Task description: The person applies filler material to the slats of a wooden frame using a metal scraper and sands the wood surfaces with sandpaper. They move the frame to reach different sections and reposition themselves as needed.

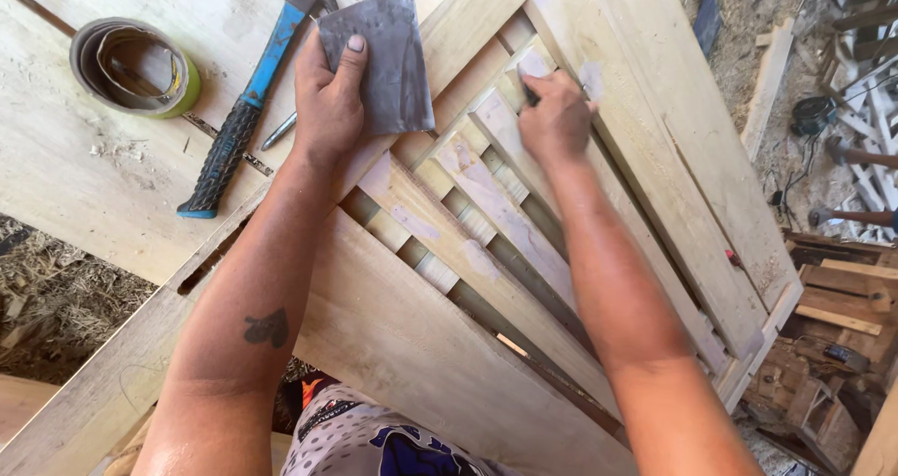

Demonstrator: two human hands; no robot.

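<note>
Beside the hammer (pixel 245 111) and tape roll (pixel 134 66), hands apart — left hand (pixel 329 102) grips grey sheet (pixel 379 60), right hand (pixel 557 116) pinches a tool on slats (pixel 486 205).

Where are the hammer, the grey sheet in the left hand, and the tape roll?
hammer (pixel 245 111): head view, on the handle where blue meets black.
grey sheet (pixel 388 60): head view, on its flat middle, right of the thumb.
tape roll (pixel 183 91): head view, on its green outer wall.

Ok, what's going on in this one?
A person leans over a pale wooden louvred panel lying on a workbench. The left hand holds a grey flat sheet against the frame; the right hand presses a small tool onto a putty-smeared slat. A blue-handled hammer and a tape roll lie beside them.
</note>
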